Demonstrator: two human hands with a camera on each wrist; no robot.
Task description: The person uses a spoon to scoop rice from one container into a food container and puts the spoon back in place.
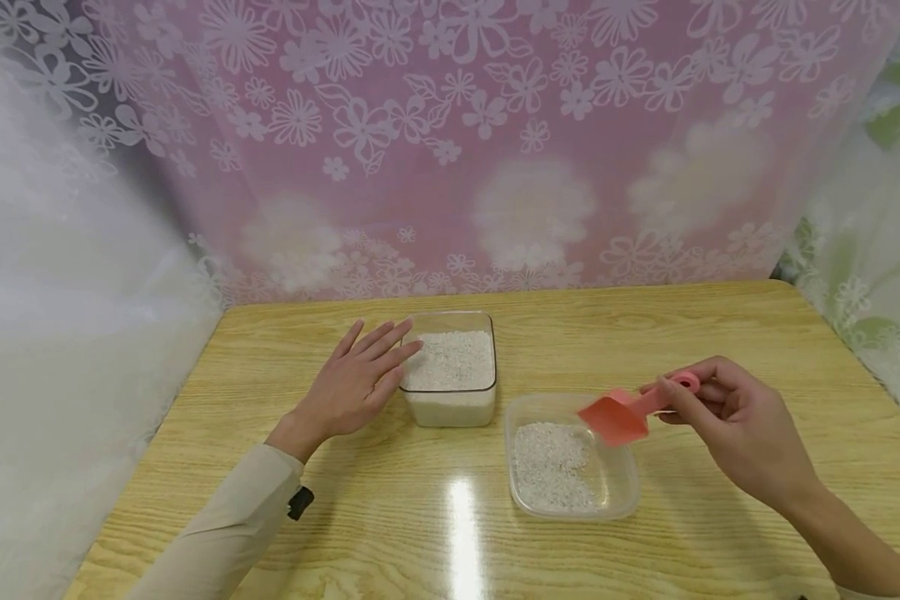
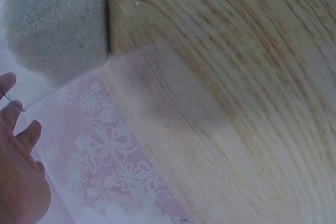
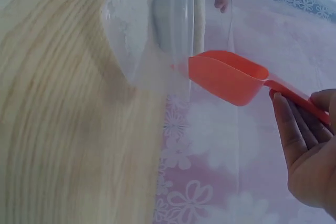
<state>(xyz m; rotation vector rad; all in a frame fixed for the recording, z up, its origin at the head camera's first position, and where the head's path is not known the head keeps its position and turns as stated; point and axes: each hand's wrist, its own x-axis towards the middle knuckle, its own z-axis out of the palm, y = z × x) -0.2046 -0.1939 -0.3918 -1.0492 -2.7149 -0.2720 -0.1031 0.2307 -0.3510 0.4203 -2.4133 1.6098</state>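
In the head view my right hand [image 1: 750,433] pinches the handle of a red scoop [image 1: 617,418] between thumb and fingers. The scoop hangs over the right side of a shallow clear plastic container [image 1: 622,492] that holds some white rice [image 1: 551,479]. No rice shows in the scoop. With fingers spread, my left hand [image 1: 352,383] touches the left rim of a taller clear container [image 1: 450,410], which is filled much higher with rice. In the right wrist view the scoop [image 3: 228,80] appears level beside the shallow container's wall.
Both containers stand on a wood-grain table [image 1: 307,517], the taller one farther back and left. A pink floral curtain [image 1: 435,167] hangs behind the table's back edge. Pale sheets hang at the left and right sides.
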